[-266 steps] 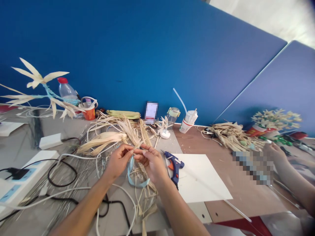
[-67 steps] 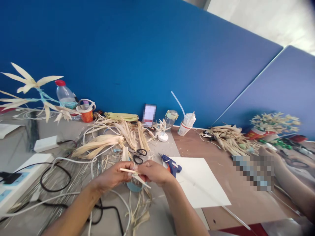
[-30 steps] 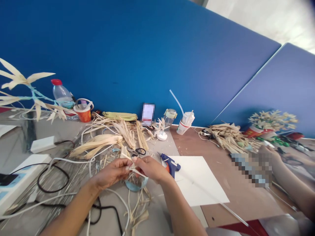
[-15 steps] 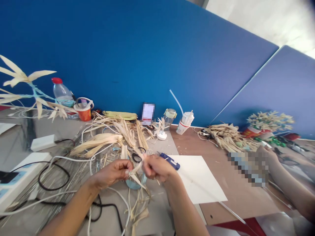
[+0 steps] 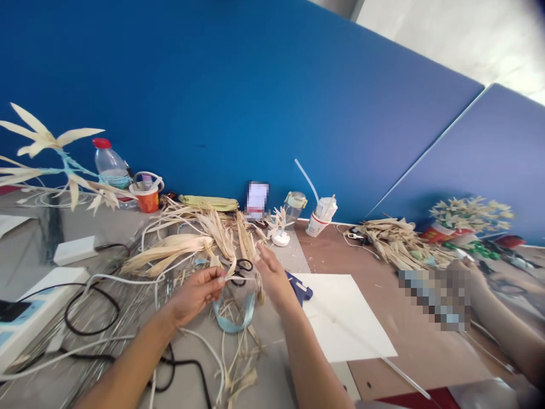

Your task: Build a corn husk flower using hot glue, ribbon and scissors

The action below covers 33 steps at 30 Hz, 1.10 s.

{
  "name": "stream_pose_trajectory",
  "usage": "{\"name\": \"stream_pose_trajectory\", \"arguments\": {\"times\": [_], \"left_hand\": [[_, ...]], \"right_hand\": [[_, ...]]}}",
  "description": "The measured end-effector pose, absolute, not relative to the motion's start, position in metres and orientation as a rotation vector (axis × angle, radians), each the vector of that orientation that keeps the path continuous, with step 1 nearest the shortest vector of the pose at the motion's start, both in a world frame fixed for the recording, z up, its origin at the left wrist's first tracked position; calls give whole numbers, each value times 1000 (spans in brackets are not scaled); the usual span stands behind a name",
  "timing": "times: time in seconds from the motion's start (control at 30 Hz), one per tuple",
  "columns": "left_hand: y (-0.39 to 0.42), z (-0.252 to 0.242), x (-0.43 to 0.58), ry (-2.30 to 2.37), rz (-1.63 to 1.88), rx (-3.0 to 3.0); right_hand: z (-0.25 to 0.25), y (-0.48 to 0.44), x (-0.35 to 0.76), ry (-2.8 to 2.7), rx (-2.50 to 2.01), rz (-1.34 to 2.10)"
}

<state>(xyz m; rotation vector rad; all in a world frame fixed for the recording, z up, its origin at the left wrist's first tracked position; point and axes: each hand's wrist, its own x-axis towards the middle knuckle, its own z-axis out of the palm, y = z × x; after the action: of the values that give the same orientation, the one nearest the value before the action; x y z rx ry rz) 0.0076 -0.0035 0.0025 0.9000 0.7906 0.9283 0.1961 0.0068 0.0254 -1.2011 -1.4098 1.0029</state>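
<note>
My left hand [image 5: 200, 292] pinches a thin pale corn husk strip [image 5: 240, 278] between thumb and fingertips; the strip points toward my right hand. With fingers stretched out and apart from the thumb, my right hand [image 5: 272, 278] is beside the strip's far end, and I see nothing held in it. Black-handled scissors [image 5: 243, 264] lie just beyond, between the hands. Below them a loop of light blue ribbon [image 5: 235, 328] rests on the table among husk scraps [image 5: 242, 383]. A dark blue glue gun [image 5: 301, 288] is partly hidden behind my right wrist.
Dried corn husks [image 5: 170, 250] are heaped at the back, near a phone [image 5: 258, 200] and a paper cup [image 5: 317, 224]. White paper [image 5: 349, 318] lies to the right. Cables and a power strip [image 5: 38, 307] occupy the left. Another person's hand [image 5: 464, 275] works at far right.
My right hand has unclosed from its curled grip near the strip and moved slightly up, fingers now extended. My left hand keeps its pinch. The scissors and blue ribbon show more fully.
</note>
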Motion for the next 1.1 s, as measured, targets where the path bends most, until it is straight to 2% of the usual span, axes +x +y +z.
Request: {"name": "stream_pose_trajectory", "arguments": {"times": [0.07,0.27,0.53,0.87,1.1], "left_hand": [[-3,-1,9,801,887,949],[-2,-6,8,859,780,1093],[-3,0,12,970,724,1211],[-6,7,15,1005,703,1253],[-5,7,14,1014,719,1233]], "right_hand": [[29,6,201,-1500,-1194,785],[44,-6,202,-1948,-988,505],[44,-11,193,-2296,-1060,214],[43,-13,186,-2381,-1154,224],[40,-12,178,-2094,-1159,488]]}}
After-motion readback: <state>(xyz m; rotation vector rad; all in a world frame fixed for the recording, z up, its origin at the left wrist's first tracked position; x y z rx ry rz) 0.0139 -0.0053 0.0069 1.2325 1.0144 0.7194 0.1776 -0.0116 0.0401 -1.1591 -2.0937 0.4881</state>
